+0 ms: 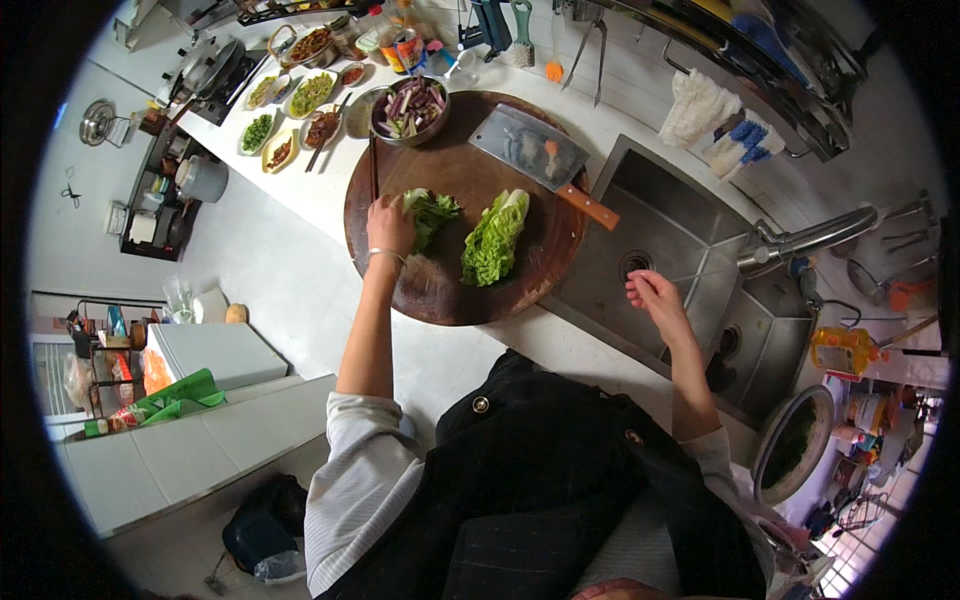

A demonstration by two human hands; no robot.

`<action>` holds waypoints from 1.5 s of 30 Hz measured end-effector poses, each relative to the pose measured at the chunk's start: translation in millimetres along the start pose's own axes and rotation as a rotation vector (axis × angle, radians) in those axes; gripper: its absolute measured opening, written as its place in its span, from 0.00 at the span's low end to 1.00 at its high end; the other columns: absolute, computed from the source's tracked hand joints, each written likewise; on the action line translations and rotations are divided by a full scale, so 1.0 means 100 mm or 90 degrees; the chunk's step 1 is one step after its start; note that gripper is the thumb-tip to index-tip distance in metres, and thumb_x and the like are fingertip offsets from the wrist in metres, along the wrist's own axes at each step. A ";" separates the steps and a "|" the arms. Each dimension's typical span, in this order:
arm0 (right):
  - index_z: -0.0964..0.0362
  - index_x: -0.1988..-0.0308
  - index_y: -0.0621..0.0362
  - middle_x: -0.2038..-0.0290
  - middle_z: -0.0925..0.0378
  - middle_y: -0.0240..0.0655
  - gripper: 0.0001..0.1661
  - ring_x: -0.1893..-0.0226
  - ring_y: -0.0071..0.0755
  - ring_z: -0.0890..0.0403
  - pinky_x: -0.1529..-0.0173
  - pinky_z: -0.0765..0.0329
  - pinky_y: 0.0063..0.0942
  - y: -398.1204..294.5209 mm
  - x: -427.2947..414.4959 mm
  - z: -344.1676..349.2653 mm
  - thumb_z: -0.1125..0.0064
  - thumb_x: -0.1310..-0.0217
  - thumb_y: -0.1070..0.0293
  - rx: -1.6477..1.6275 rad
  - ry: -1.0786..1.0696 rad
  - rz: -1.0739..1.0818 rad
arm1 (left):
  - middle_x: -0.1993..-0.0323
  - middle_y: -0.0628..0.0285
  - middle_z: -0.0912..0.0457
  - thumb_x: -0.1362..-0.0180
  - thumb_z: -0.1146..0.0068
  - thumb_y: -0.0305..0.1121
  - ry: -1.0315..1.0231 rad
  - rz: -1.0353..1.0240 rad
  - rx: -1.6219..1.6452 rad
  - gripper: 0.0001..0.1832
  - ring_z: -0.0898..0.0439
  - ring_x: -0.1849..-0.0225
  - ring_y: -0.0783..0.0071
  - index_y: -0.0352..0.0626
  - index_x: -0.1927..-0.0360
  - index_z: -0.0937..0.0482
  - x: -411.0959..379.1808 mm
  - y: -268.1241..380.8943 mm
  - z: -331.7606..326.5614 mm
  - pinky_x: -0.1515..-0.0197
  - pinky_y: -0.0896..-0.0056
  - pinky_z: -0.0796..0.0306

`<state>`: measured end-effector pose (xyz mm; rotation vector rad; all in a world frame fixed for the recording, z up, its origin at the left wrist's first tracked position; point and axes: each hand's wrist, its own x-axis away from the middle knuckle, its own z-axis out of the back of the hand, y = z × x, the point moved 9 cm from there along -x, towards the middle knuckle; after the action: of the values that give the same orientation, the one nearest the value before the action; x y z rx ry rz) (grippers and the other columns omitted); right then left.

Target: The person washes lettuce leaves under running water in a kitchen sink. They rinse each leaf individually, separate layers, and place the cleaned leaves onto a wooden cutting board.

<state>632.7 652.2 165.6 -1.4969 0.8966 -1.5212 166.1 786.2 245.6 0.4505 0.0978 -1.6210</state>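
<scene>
On the round wooden cutting board (420, 289), my left hand (391, 225) grips the left side of a dark green bunch of lettuce leaves (431, 217). A paler lettuce head (496, 238) lies to its right, apart from it. Above the heads rests a wet cleaver (531, 147) with its wooden handle (589, 206) pointing toward the sink. Dark chopsticks (373, 166) lie at the board's left edge, just above my left hand. My right hand (655, 298) is over the sink, loosely curled; a thin stream of water reaches toward it from the faucet. Nothing shows in it.
A metal bowl of cut purple eggplant-like pieces (410, 111) stands at the board's upper left edge, beside several small dishes of food (311, 95). The double steel sink (690, 196) and curved faucet (810, 232) are at right. A gas stove (247, 86) stands farther left.
</scene>
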 end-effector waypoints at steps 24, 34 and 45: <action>0.30 0.47 0.56 0.45 0.33 0.42 0.20 0.54 0.41 0.21 0.49 0.24 0.36 -0.91 -0.84 -1.83 0.43 0.42 0.72 0.277 -0.030 0.247 | 0.64 0.58 0.18 0.39 0.41 0.31 -0.089 0.237 0.702 0.18 0.24 0.63 0.78 0.27 0.51 0.25 0.26 0.63 0.01 0.59 0.76 0.29; 0.35 0.42 0.59 0.46 0.28 0.46 0.26 0.49 0.42 0.24 0.47 0.27 0.36 -0.71 -0.89 -1.70 0.45 0.36 0.61 0.077 0.027 0.241 | 0.58 0.67 0.21 0.38 0.42 0.29 -0.316 0.331 0.984 0.14 0.26 0.59 0.82 0.34 0.51 0.25 0.47 1.14 -0.35 0.56 0.81 0.32; 0.30 0.45 0.54 0.47 0.27 0.40 0.22 0.49 0.41 0.24 0.48 0.26 0.34 -0.89 -0.70 -1.40 0.40 0.39 0.65 0.231 0.080 0.374 | 0.61 0.64 0.20 0.37 0.43 0.30 -0.170 0.391 0.953 0.14 0.24 0.63 0.81 0.33 0.51 0.25 0.41 1.21 0.23 0.61 0.81 0.30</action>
<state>485.8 746.7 209.4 -0.7901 0.9633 -1.2550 276.9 727.4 276.9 1.2134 -1.3967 -0.8632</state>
